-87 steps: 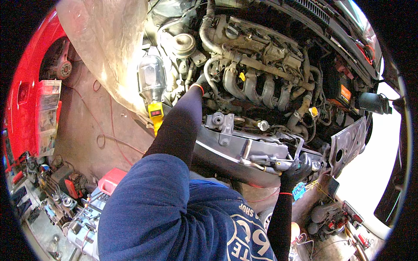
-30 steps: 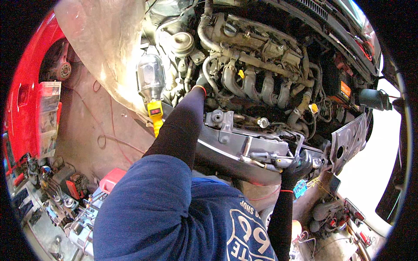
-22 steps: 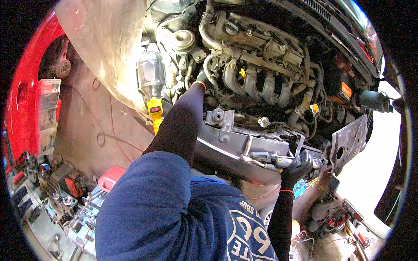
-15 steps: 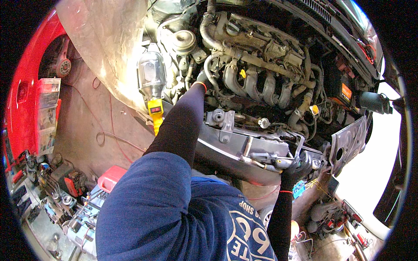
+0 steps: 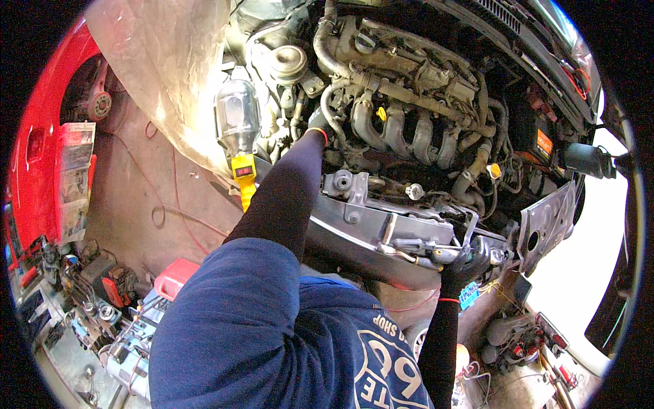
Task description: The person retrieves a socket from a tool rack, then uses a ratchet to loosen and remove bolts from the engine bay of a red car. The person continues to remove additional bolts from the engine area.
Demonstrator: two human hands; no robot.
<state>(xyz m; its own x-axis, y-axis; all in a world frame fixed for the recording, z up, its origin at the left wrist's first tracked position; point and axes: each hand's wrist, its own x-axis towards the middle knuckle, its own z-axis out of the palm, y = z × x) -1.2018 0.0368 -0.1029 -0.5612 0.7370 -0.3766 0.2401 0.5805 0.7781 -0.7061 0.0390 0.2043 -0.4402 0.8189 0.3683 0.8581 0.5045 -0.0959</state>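
Note:
My left hand (image 5: 317, 121), in a dark glove with an orange cuff, reaches into the engine bay beside a ribbed hose (image 5: 328, 102). Engine parts and dark shadow hide its fingers. To the right of it runs the grey intake manifold (image 5: 397, 129) with its curved pipes and a yellow dipstick handle (image 5: 381, 113). At the front of the car, my right hand (image 5: 455, 275), dark-gloved with a red cuff, rests against the front panel by the metal hand tools (image 5: 415, 247). Its fingers blend into the dark, so their grip does not show.
A lit work lamp (image 5: 236, 116) with a yellow handle stands left of the engine, by a draped cover (image 5: 163, 61). A battery (image 5: 535, 140) sits at the right. Behind lie a red car (image 5: 42, 136), a hose (image 5: 174, 208) on the floor and a bench of tools (image 5: 129, 361).
My left hand has shifted very slightly to the right, deeper beside the hose. The right hand has stayed in place.

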